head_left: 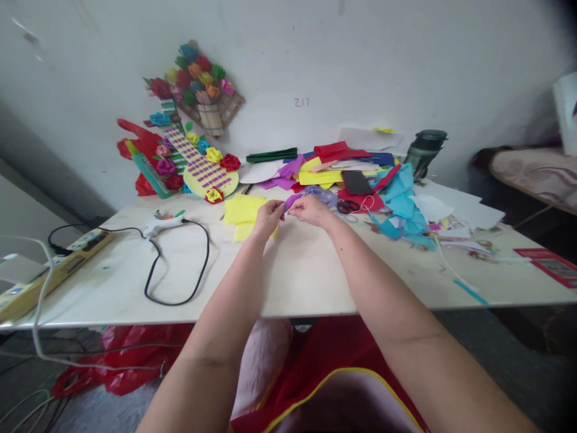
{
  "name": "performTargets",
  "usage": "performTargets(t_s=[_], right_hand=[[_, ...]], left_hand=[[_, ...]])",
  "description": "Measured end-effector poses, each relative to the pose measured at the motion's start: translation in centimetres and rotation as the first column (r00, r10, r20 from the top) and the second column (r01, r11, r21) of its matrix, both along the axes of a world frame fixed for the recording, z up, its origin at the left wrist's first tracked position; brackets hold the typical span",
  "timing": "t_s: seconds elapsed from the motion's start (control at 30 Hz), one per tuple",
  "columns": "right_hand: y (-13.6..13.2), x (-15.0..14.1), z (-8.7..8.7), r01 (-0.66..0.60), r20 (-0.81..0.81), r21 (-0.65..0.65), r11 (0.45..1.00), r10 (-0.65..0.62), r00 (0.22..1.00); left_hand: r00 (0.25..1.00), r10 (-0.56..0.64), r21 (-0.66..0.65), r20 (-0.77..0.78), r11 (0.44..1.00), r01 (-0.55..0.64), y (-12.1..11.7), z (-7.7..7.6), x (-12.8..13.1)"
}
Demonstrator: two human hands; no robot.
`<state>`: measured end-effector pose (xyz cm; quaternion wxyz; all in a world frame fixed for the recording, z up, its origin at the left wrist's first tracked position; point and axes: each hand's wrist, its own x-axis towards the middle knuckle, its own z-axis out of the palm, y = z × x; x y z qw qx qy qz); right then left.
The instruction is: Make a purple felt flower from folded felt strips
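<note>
On the table (311,288), we see a heap of loose coloured paper (401,201) at the far right, not made into flowers. At the far left, the guitar-shaped piece (198,162) and the flower basket (210,117) look finished. Our left hand (269,218) and right hand (311,210) are close together near the middle, fingertips pinched on a small purple piece (293,200), which seems only partly shaped. Yellow sheets (243,209) lie flat beside it. We cannot read the red card (547,264); the wall writing (302,103) looks like "Z17".
</note>
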<state>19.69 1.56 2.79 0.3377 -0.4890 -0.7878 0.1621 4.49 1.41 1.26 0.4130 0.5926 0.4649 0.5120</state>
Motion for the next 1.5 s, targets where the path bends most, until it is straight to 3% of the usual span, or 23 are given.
performTargets(t_s=[0.1, 0.2, 0.3, 0.4, 0.57, 0.67, 0.8, 0.9, 1.03, 1.37, 1.5], right_hand=[[-0.3, 0.3, 0.4, -0.024, 0.023, 0.010, 1.000, 0.024, 0.999], [-0.7, 0.6, 1.0, 0.031, 0.106, 0.027, 0.999, -0.034, 0.994], [-1.0, 0.9, 1.6, 0.070, 0.206, 0.060, 0.996, -0.081, 0.975], [-1.0, 1.3, 1.9, 0.041, 0.230, 0.088, 0.995, -0.060, 0.971], [-0.5, 2.6, 1.5, -0.028, 0.094, 0.024, 0.999, 0.026, 0.995], [-0.3, 3.7, 1.2, -0.111, -0.065, -0.164, 0.980, 0.102, 0.993], [-0.4, 4.4, 0.7, -0.233, -0.255, -0.341, 0.911, 0.149, 0.955], [-0.4, 4.1, 0.3, -0.324, -0.407, -0.382, 0.866, 0.158, 0.900], [-0.3, 3.3, 0.0, -0.345, -0.536, -0.394, 0.852, 0.091, 0.839], [-0.7, 0.7, 0.1, -0.298, -0.717, -0.293, 0.909, -0.003, 0.697], [-0.8, 0.4, 0.2, -0.265, -0.721, -0.237, 0.935, 0.014, 0.693]], left_hand=[[0.994, 0.001, 0.039, -0.109, 0.999, 0.003, 0.3, -0.1, -0.2], [0.978, -0.015, 0.053, -0.210, 0.998, 0.027, 0.3, -0.2, -0.4], [0.950, -0.054, 0.020, -0.308, 0.998, 0.063, -0.1, -0.1, -0.3], [0.925, -0.170, -0.071, -0.339, 0.985, 0.156, -0.6, 0.1, -0.3], [0.878, -0.436, -0.204, -0.199, 0.894, 0.398, -1.1, 0.2, -0.7], [0.825, -0.562, -0.253, -0.058, 0.808, 0.532, -1.4, 0.3, -1.0], [0.747, -0.652, -0.313, 0.133, 0.687, 0.656, -1.7, 0.5, -1.1], [0.709, -0.650, -0.309, 0.273, 0.639, 0.704, -1.8, 0.6, -1.0], [0.666, -0.593, -0.254, 0.452, 0.630, 0.734, -1.8, 0.7, -0.9], [0.557, -0.310, -0.170, 0.771, 0.743, 0.648, -1.4, 0.7, -0.6], [0.546, -0.223, -0.194, 0.807, 0.774, 0.603, -1.1, 0.7, -0.5]])
